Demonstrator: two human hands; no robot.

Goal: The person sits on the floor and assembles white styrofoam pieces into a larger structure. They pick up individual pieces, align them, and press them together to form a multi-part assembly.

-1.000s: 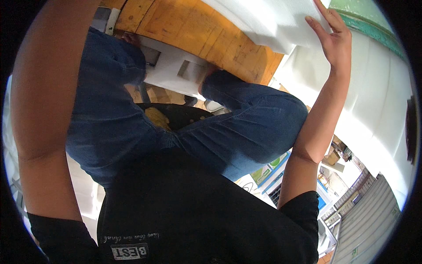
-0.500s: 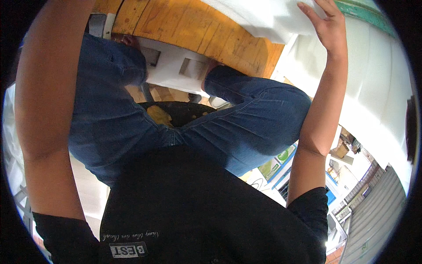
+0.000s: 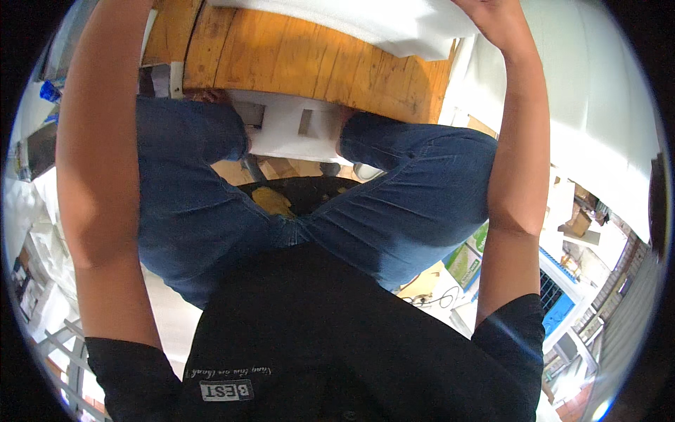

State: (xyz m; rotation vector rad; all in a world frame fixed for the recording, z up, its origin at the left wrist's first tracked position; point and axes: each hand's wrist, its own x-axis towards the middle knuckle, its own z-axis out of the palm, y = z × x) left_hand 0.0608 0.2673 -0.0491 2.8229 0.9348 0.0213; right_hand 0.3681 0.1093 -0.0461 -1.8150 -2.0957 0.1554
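Observation:
My right hand (image 3: 494,24) is at the upper edge, beside a white sheet (image 3: 394,24) that looks soft like foam. Only its wrist, palm and the base of the thumb show; the fingers are cut off, so what they hold is hidden. Past the top edge at the left reaches my left forearm (image 3: 105,126), and that hand is out of view. The white sheet lies over the far part of a wooden table (image 3: 309,63).
I sit on a worn black stool seat (image 3: 309,193) with yellow patches, knees at the table's near edge. A large white sheet-like surface (image 3: 598,112) rises on the right. Behind on the right are a blue-framed box (image 3: 559,295) and a cable (image 3: 446,299). White plastic bags (image 3: 53,218) lie at left.
My right hand has moved up and left, so its spread fingers have left the view. The view has shifted, showing more at the left. The left hand stays out of sight.

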